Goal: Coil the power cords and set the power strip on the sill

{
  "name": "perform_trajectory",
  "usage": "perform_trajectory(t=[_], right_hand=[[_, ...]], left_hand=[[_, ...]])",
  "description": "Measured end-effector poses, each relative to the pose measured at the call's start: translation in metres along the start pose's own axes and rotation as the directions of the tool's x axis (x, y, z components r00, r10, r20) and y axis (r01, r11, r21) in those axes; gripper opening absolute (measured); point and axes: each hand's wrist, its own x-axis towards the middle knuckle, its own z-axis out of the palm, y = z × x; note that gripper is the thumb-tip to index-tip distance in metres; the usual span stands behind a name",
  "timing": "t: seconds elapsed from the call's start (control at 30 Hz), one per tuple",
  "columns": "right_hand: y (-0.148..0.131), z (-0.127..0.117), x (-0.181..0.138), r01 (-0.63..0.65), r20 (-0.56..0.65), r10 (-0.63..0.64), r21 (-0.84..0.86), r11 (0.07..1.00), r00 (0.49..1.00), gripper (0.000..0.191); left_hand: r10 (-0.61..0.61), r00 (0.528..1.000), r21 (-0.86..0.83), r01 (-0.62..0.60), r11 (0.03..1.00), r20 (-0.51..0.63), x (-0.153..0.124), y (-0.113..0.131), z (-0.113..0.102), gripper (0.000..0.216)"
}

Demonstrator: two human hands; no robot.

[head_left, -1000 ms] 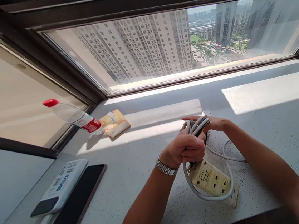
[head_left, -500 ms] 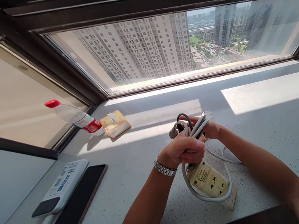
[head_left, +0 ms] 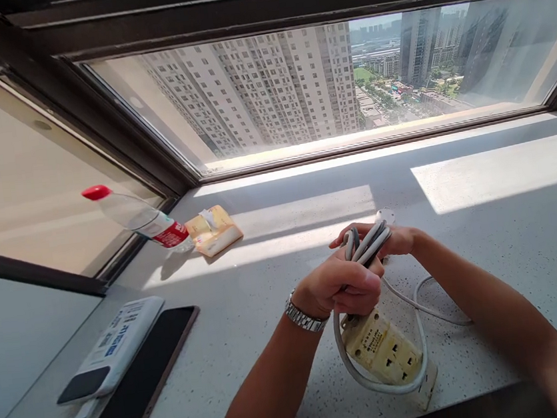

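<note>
- Power strip [head_left: 383,356]: cream, yellowed, several sockets facing up. It sits tilted just below the left hand, its lower end close to the front edge of the counter [head_left: 488,239].
- Cable [head_left: 367,242]: grey-white and gathered into several parallel loops that stand up between the two hands. One large loop hangs down around the strip. A loose length trails to the right across the counter.
- Left hand [head_left: 344,287]: fist closed around the lower part of the looped cable, directly above the strip's head end.
- Right hand [head_left: 397,240]: fingers curled about the top of the cable bundle, pinching it from the far side.
- Wristwatch [head_left: 303,315]: metal band, on the left wrist.
- Counter: pale speckled stone, partly in sun and partly in shade.
- Tissue packet [head_left: 213,229]: yellow, lying flat, well to the left of the hands.
- Water bottle [head_left: 137,218]: clear with a red cap and red label, leaning, just beside the tissue packet.
- Phone [head_left: 143,372]: black, face up, at the near left.
- Power bank [head_left: 109,349]: white, lying alongside the phone and touching its left edge.
- Window [head_left: 295,86]: dark frame, with tower blocks beyond the glass.
</note>
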Motion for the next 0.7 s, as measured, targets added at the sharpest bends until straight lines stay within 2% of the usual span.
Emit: perform_trajectory(t=[0.07,0.2,0.37,0.47,0.6,0.7], right_hand=[[0.003,0.004,0.002,0.014,-0.049,-0.011,0.054,0.998,0.999,0.060],[0.007,0.012,0.007,0.080,-0.239,-0.053,0.102,0.992,0.969,0.052],[0.001,0.016,0.006,0.081,-0.288,-0.074,0.013,0.997,0.955,0.046],[-0.004,0.015,0.005,0.161,-0.305,-0.159,-0.020,0.987,0.939,0.055],[-0.009,0.016,0.005,0.260,-0.296,-0.229,0.070,0.963,0.927,0.059],[-0.010,0.016,0.003,0.333,-0.284,-0.285,0.140,0.932,0.916,0.055]], left_hand=[[0.007,1.000,0.036,-0.006,0.999,-0.013,-0.002,0.001,0.001,0.049],[0.013,0.999,0.129,-0.007,0.992,-0.043,-0.006,0.004,0.003,0.050],[0.031,0.997,0.102,-0.023,0.995,-0.076,-0.006,0.007,0.006,0.046],[0.161,0.986,0.031,-0.160,0.987,-0.036,0.000,0.003,0.007,0.043],[0.404,0.913,-0.047,-0.401,0.915,0.063,0.011,-0.005,0.007,0.045],[0.470,0.878,-0.002,-0.472,0.882,0.095,0.015,-0.009,0.004,0.047]])
